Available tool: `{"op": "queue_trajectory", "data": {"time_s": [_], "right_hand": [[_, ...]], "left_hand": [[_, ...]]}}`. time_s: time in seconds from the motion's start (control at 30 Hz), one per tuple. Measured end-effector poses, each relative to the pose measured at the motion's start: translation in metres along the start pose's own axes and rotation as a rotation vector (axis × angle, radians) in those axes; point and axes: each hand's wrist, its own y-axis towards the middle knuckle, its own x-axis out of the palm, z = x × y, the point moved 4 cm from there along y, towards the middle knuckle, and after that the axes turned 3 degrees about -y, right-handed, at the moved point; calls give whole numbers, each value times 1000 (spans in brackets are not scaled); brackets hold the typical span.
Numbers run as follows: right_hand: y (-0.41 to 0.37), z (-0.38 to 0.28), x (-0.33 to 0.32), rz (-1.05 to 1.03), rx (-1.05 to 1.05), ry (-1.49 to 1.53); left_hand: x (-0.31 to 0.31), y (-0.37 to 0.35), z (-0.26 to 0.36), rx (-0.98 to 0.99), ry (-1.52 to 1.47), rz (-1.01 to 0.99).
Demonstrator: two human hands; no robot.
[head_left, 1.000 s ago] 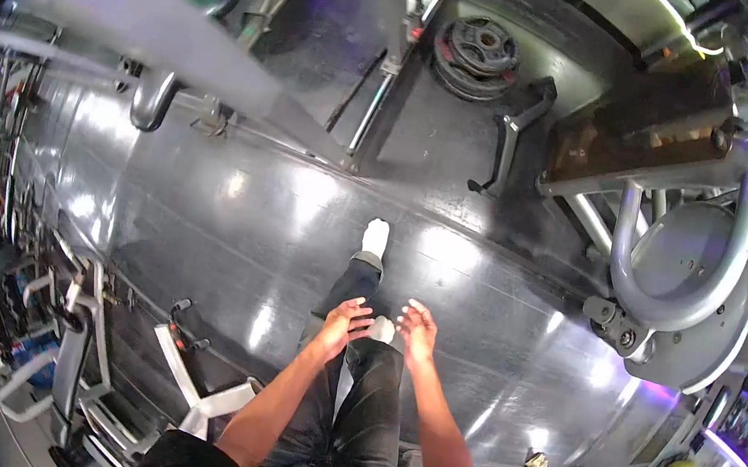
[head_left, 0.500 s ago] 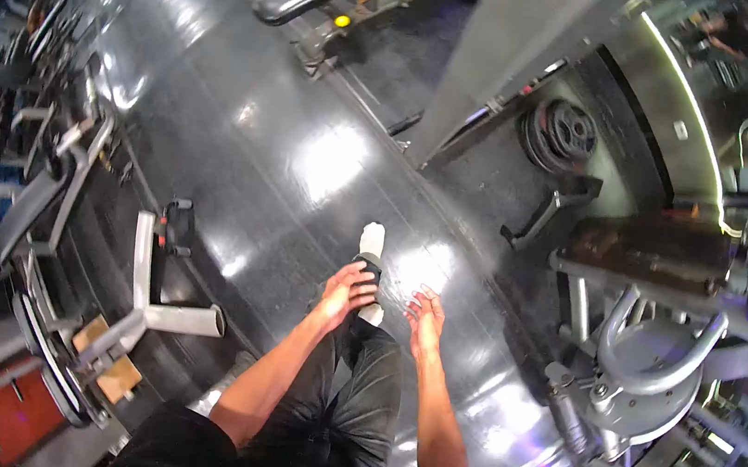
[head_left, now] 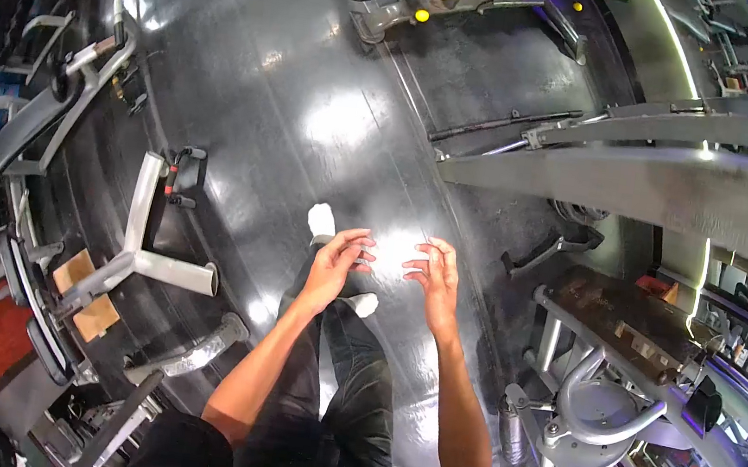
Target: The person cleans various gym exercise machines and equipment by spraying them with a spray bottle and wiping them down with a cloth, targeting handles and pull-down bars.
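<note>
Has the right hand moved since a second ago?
Yes. The right hand has gone forward: the machine's curved grey handle was ahead of it to the right, and now sits behind it, nearer the body. The camera turned too.

— What colour is the sock (head_left: pixel 321 220) just past the fingers (head_left: pixel 362 243) of the left hand (head_left: pixel 332 268)?
— Plain white, and so is the second sock (head_left: pixel 363 304) below them. The trousers (head_left: pixel 364 391) further below are black.
— And the floor (head_left: pixel 297 103) beyond the fingers?
— Glossy black, with white glare patches.
— Out to the left of the fingers?
— A pale grey bench frame (head_left: pixel 143 224) with a red-and-black grip (head_left: pixel 171 179), and tan blocks (head_left: pixel 87 292). Far ahead there is a yellow knob (head_left: pixel 421 15). Right of the fingers of the right hand (head_left: pixel 436 278) is a mottled brown pad (head_left: pixel 626 311).
</note>
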Motion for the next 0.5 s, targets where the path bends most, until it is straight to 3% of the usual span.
{"op": "queue_trajectory", "data": {"time_s": [0.27,0.4,0.5], "right_hand": [[95,-26,62,32,-39,-8],[144,-8,68,210,54,128],[179,13,62,346,154,228]], "left_hand": [[-36,76,71,-19,77,-29],[-43,124,90,-91,149,-104],[-33,162,89,-249,276,-268]]}}
